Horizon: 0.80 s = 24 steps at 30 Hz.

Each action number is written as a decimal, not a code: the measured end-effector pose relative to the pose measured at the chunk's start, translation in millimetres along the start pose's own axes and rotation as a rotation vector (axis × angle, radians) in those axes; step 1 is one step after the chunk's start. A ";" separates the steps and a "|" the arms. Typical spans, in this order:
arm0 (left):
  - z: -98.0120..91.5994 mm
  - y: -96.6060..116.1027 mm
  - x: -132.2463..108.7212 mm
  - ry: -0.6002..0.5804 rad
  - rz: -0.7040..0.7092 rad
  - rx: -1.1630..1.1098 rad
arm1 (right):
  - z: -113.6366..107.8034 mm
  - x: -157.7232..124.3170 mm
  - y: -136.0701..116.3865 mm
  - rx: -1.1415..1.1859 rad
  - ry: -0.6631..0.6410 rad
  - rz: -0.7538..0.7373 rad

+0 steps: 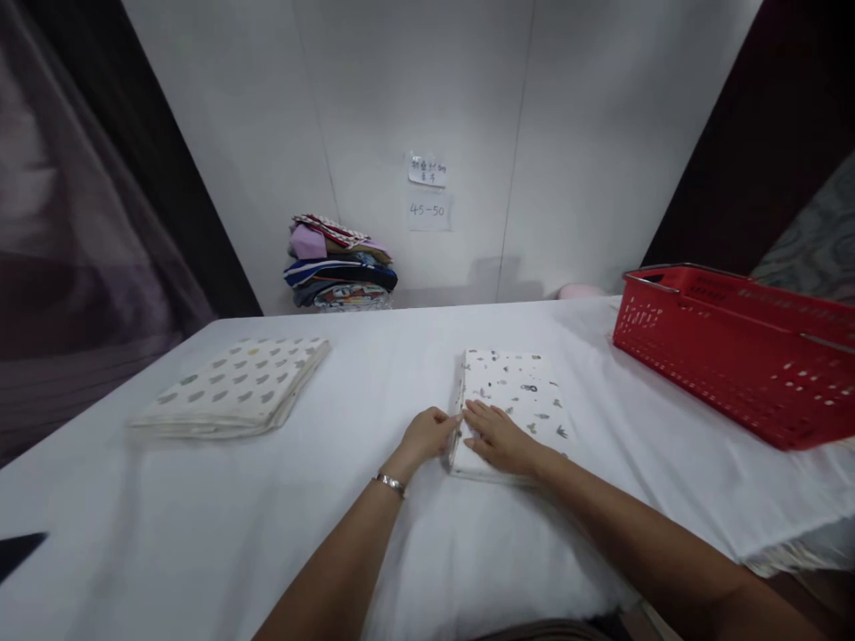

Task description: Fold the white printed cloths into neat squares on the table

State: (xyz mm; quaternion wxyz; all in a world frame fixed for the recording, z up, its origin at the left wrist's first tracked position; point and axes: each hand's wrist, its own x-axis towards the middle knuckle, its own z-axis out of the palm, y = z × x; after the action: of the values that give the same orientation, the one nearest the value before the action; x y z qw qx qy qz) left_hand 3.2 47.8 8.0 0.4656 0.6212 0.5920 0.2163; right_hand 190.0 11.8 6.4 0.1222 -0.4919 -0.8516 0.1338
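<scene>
A folded white cloth with small dark prints (517, 392) lies on the white table (374, 374), a little right of centre. My right hand (500, 438) rests flat on its near left corner with the fingers stretched out. My left hand (429, 434), a bracelet on its wrist, grips the cloth's left edge with curled fingers. A second folded cloth with grey spots (237, 385) lies apart at the left.
A red plastic basket (735, 352) stands at the table's right side. A pile of folded coloured fabrics (339, 263) sits at the back against the white wall, under two paper notes (427, 191). Dark curtains hang on both sides.
</scene>
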 end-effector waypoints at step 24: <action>33.9 10.6 -14.1 -0.063 -0.094 -0.333 | -53.1 -45.2 116.5 0.812 0.431 0.857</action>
State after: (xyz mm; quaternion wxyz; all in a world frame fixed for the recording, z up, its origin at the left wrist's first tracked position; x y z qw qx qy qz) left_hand 33.8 25.1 4.8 0.5901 0.5137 0.5613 0.2698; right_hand 323.8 34.1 12.0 0.4037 -0.7197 -0.4165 0.3817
